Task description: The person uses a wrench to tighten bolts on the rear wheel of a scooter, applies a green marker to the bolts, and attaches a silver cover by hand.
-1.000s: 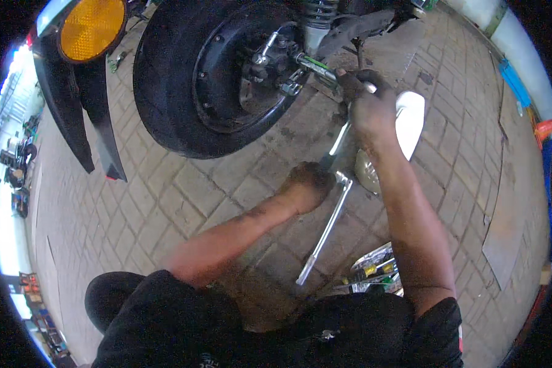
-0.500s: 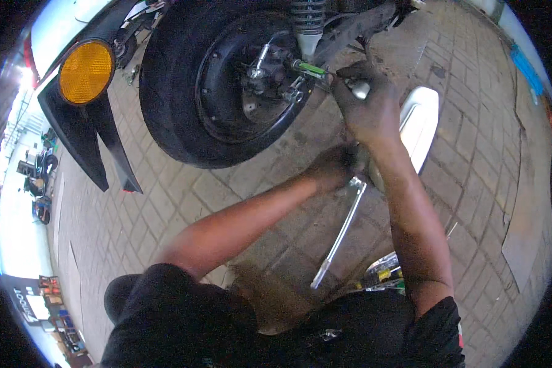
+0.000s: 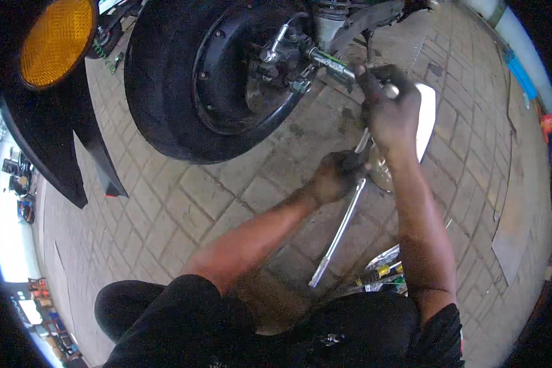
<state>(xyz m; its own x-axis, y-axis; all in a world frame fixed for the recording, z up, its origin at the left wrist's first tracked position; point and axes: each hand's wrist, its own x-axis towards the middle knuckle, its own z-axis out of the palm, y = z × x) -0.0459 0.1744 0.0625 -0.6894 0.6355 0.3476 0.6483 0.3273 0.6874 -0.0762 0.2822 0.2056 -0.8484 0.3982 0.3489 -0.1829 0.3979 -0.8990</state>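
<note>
My right hand (image 3: 389, 107) is closed around the end of a metal tool (image 3: 331, 64) with a green marking, which reaches the hub of a scooter's black wheel (image 3: 172, 107). Below it, my left hand (image 3: 340, 175) grips an upright metal handle (image 3: 362, 141), partly hidden by fingers. A long chrome bar (image 3: 331, 245) lies on the pavers under my left hand. A white body panel (image 3: 425, 116) rests behind my right hand, mostly hidden by it. A chrome fitting (image 3: 279, 40) sticks up from the hub, below the shock absorber (image 3: 331, 21).
A black fairing with an orange reflector (image 3: 55, 43) is at the upper left. Assorted tools (image 3: 383, 270) lie by my right forearm. A cardboard sheet (image 3: 512, 239) lies at the right, a blue object (image 3: 521, 73) along the wall. Shelving and vehicles line the far left.
Both hands have shifted rightward, with my left hand closer beneath my right. My right hand is still on the tool at the hub. The camera's view has tilted slightly between frames.
</note>
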